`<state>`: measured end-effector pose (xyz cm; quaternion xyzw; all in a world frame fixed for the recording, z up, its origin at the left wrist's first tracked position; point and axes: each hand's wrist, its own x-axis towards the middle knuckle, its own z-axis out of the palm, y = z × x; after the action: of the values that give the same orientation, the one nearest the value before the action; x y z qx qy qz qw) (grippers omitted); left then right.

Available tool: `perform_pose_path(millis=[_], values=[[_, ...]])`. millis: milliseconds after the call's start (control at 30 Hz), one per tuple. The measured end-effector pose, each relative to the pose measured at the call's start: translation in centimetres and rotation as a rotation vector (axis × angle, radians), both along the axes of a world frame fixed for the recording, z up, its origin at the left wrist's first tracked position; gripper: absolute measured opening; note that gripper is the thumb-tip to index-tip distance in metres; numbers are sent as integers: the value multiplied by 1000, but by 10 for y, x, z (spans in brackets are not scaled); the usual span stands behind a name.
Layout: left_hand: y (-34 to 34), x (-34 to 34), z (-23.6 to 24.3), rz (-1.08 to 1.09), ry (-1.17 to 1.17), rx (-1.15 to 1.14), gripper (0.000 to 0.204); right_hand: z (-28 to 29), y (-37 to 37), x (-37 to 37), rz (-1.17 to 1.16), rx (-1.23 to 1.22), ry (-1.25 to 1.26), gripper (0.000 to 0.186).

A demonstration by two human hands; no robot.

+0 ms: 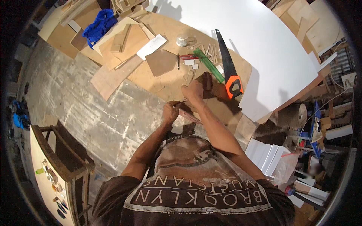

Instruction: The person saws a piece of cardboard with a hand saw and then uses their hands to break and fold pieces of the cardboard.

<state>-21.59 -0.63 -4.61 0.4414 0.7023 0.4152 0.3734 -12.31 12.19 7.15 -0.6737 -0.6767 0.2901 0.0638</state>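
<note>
My left hand (171, 112) is closed in a pinch at the near edge of the plywood board (158, 88), on something small and thin that I cannot make out. A little above and to its right, my right hand (192, 91) has its fingers curled, and what it holds is hidden. Just beyond it lie thin wood strips (190, 77), small white blocks (189, 62), a red-handled tool (186, 57) and a green strip (207, 64). A handsaw (234, 86) with an orange handle lies to the right of my hands.
Wood offcuts (124, 41) and a blue cloth (98, 28) lie at back left. A large white panel (279, 56) covers the right side. A side table with small tools (41, 158) stands at lower left; white boards (264, 158) and clutter lie at right. Concrete floor (68, 94) shows at left.
</note>
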Motion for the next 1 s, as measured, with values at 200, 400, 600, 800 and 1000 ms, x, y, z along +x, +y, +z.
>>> perform_pose_path(millis=[200,400,600,800,1000], values=[[8,1,8,17,83,-32,26,-3,0,3,-7,-62,56,41],[13,12,20,67,182,-59,20,-25,-6,38,-63,119,198,35],[8,7,11,-2,265,0,15,-4,-18,41,-175,-31,272,33],[8,5,7,28,215,16,14,-17,-15,57,-74,0,321,43],[34,-20,26,-294,305,-98,26,-47,-4,61,-87,131,177,37]])
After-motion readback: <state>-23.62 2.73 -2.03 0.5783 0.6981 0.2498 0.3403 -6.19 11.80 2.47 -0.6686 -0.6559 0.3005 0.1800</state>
